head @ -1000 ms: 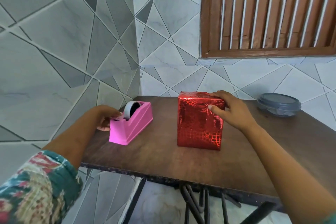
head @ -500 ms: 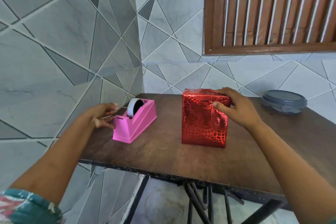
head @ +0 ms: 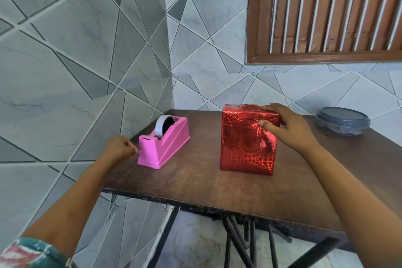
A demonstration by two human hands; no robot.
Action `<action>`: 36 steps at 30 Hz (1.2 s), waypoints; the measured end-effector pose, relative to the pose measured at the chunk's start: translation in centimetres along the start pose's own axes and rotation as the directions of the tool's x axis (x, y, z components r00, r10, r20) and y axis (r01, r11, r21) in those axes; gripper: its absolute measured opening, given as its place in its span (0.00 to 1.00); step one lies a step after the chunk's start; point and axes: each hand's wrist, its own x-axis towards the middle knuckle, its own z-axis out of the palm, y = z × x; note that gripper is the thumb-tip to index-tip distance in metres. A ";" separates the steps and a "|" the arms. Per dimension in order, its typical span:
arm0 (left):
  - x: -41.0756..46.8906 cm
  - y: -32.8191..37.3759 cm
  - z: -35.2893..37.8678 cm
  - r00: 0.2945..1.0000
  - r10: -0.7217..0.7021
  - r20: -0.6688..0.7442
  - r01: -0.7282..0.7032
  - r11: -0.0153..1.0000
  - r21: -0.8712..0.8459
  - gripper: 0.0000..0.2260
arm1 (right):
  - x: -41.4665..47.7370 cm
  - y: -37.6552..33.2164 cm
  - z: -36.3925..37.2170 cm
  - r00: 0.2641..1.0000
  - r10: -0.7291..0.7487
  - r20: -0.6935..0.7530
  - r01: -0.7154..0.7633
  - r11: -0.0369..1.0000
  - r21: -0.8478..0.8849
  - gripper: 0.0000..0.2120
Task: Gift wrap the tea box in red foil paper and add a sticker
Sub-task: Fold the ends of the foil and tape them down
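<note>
The right hand (head: 289, 130) is gripping the foil-wrapped tea box (head: 245, 148) on the table (head: 195, 185), thumb pinning a fold, while the left hand (head: 119, 148) is curling, tape-hold unclear, at the pink tape dispenser (head: 165, 143) at the box's 9 o'clock, best pulling straight.

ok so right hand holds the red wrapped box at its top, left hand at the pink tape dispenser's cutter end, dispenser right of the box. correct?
No: head view shows the pink tape dispenser left of the red wrapped box, not right. Rest holds: right hand on the box top, left hand at the cutter end.
</note>
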 end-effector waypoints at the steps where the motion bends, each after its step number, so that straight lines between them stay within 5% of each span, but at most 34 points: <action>1: -0.2 -0.2 -0.3 1.000 0.000 -0.024 0.001 0.999 0.054 0.07 | 0.0 0.0 0.0 1.000 0.000 0.008 0.000 1.000 -0.001 0.22; 3: -0.2 -0.1 -1.2 0.997 0.022 -0.077 -0.024 0.999 -0.023 0.08 | 0.0 0.0 0.0 1.000 -0.002 0.013 0.002 1.000 -0.008 0.24; 5: -0.5 2.0 -2.1 0.991 0.086 -0.101 -0.112 0.951 -0.288 0.08 | 0.0 -0.1 -0.1 1.000 -0.005 0.012 0.005 1.000 -0.016 0.26; 12: -3.1 17.2 0.3 0.882 0.444 0.157 -0.288 0.772 -0.567 0.03 | 0.0 -0.2 -0.1 1.000 0.007 -0.004 -0.007 1.000 -0.016 0.22; 14: -3.7 20.8 2.5 0.820 0.527 0.223 -0.340 0.762 -0.552 0.02 | 0.0 -0.1 -0.1 1.000 0.011 -0.004 -0.011 1.000 -0.022 0.22; 18: -3.6 25.5 6.2 0.709 0.580 0.401 -0.394 0.797 -0.457 0.25 | 0.0 -0.1 -0.1 1.000 0.009 -0.003 -0.010 1.000 -0.027 0.22; 23: -2.6 27.8 8.9 0.729 0.410 0.549 -0.259 0.907 -0.332 0.35 | -0.2 -0.3 -0.1 1.000 0.019 -0.017 -0.019 1.000 -0.024 0.22; 34: -2.0 29.4 9.9 0.707 0.285 0.647 -0.287 0.952 -0.105 0.37 | -0.3 -0.6 -0.1 1.000 0.019 -0.007 -0.019 0.998 -0.056 0.26; 36: -2.2 29.9 10.2 0.707 0.271 0.653 -0.307 0.950 -0.061 0.29 | -0.3 -0.5 -0.1 1.000 0.014 -0.006 -0.014 0.998 -0.068 0.29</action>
